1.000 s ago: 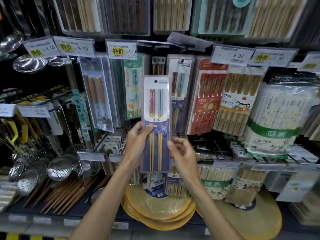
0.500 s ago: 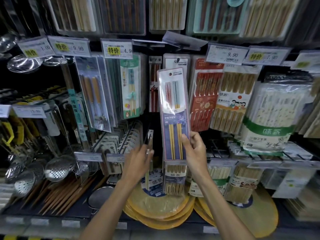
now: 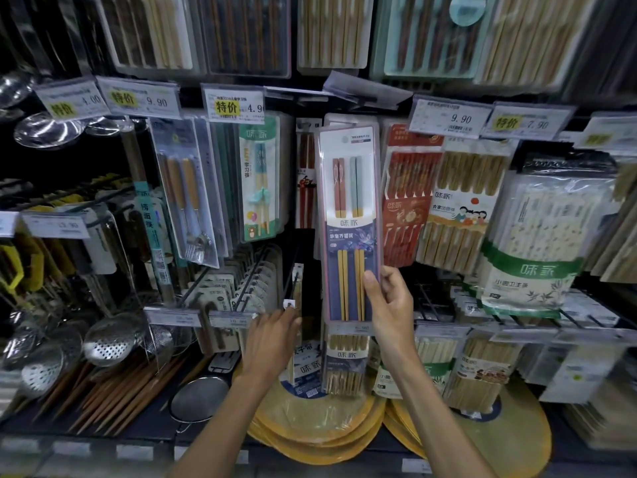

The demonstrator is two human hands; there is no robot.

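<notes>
Chopstick pack pinched in right hand, left hand loose-fingered beside display hook, crowded shop shelving behind.

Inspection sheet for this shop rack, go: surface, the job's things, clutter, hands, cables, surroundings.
Surface: bottom shelf edge under a dim rack of hooks.
Job's things: chopstick pack, upright, with a red pair and a grey-green pair inside, held in front of the hanging packs; display hook just to its left.
Clutter: red chopstick pack, training chopsticks, perforated ladles, yellow round mats, price tags.
Hands: right hand grips the pack's lower right edge, thumb on the front; left hand reaches to the hook's tip with fairly straight fingers, contact unclear.
Cables: nothing seen.
Surroundings: boxed chopsticks hang in the row above.
</notes>
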